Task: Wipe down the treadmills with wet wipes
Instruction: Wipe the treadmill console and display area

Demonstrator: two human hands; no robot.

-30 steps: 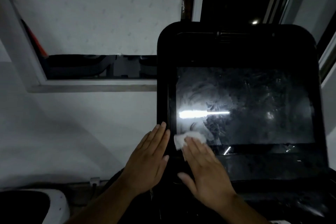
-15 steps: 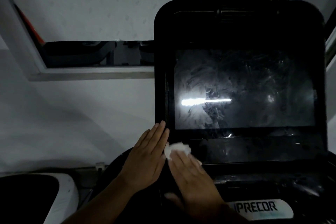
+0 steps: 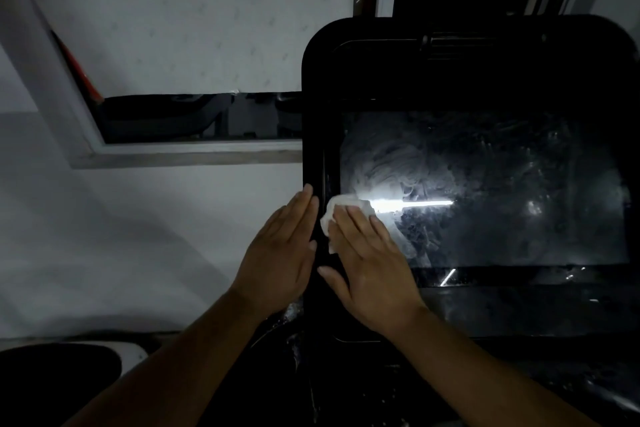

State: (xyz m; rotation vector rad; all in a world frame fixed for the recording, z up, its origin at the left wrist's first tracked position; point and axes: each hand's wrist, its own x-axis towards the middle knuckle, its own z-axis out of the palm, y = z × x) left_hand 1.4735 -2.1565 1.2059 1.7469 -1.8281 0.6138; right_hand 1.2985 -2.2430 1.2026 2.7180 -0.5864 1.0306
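A black treadmill console [image 3: 467, 73] fills the right half of the view, and its dark screen [image 3: 502, 191] shows wet smear marks and a bright light reflection. With straight fingers my right hand [image 3: 367, 260] presses a crumpled white wet wipe [image 3: 337, 210] flat against the screen's lower left corner. Only the wipe's upper and left edges show past my fingertips. My left hand [image 3: 280, 253] rests flat with straight fingers on the console's left edge, beside the right hand.
A white wall with a grey-framed window opening [image 3: 194, 149] lies to the left, dark shapes showing through it. A white-and-black rounded object [image 3: 69, 371] sits at the bottom left. The console's dark lower panel [image 3: 519, 315] extends below the screen.
My right hand has slid the wipe up from the frame below the screen onto the screen's lower left corner. The left hand stays on the console's left edge.
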